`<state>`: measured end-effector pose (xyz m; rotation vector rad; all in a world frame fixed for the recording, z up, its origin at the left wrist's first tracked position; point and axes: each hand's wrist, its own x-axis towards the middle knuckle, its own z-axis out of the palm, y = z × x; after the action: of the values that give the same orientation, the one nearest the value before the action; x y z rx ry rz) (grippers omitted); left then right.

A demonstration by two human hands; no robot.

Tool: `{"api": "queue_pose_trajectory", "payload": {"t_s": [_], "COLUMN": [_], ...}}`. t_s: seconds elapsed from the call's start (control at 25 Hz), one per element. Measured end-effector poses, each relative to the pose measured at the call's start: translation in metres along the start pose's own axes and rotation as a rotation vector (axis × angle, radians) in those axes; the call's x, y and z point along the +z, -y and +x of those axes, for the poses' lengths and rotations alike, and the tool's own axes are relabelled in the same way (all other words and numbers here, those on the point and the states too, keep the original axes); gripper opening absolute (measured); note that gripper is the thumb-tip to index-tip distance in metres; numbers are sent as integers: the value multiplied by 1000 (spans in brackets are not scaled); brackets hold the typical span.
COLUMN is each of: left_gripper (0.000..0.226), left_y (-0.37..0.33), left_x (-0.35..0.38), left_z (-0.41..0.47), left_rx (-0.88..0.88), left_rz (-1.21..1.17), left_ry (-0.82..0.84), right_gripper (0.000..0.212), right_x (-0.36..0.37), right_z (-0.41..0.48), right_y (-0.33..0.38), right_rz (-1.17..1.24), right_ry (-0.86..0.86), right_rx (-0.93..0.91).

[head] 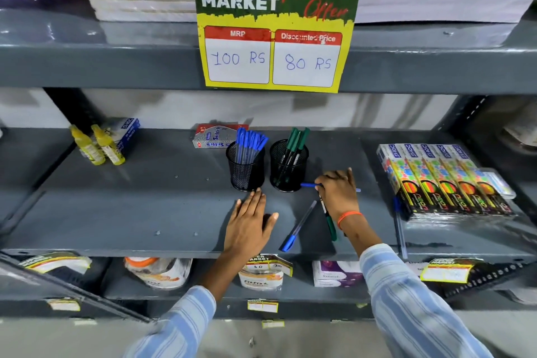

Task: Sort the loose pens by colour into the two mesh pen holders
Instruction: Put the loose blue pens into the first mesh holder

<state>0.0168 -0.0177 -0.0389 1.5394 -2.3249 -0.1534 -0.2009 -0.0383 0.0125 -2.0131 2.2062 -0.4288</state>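
Head cam: my right hand (337, 193) is closing on a blue pen (311, 184) beside the green-pen holder (288, 166), left hand (250, 224) flat, empty on the shelf (145, 212). Pens are light, stiff, slick, so pinch mid-barrel. Another blue pen (297, 227) lies loose.

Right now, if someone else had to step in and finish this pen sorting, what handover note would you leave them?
Left hand: flat on the shelf in front of the holders, holding nothing.
Right hand: closing on a blue pen lying beside the right holder; grip not clear.
Done: left mesh holder has blue pens only, right mesh holder green pens only.
Left: the blue pen under the right hand, another loose blue pen near the front edge, a green pen beside the right wrist, and what looks like one more blue pen by the pencil packs.
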Motion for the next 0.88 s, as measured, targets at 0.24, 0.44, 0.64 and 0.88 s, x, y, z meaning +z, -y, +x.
{"api": "queue_pose_trajectory", "payload": {"t_s": [0.24,0.44,0.64,0.88], "left_gripper": [73,71,69,71], "left_y": [4,31,51,50], "left_x": [-6,-16,-25,-23], "left_z": [0,-7,-12,-13], "left_rx": [-24,-20,-86,-81], "left_rz": [0,18,40,44], "left_ry": [14,8,1,-16], "right_gripper": [15,15,17,10], "right_x": [-16,-33,-50,-61], "right_z": [-12,-18,-9,8], "right_y": [1,34,89,126], "right_rz": [91,266,512,751], "right_ry": [-163,-357,-487,-601], "right_rx": [-151,-329,-353,-291]}}
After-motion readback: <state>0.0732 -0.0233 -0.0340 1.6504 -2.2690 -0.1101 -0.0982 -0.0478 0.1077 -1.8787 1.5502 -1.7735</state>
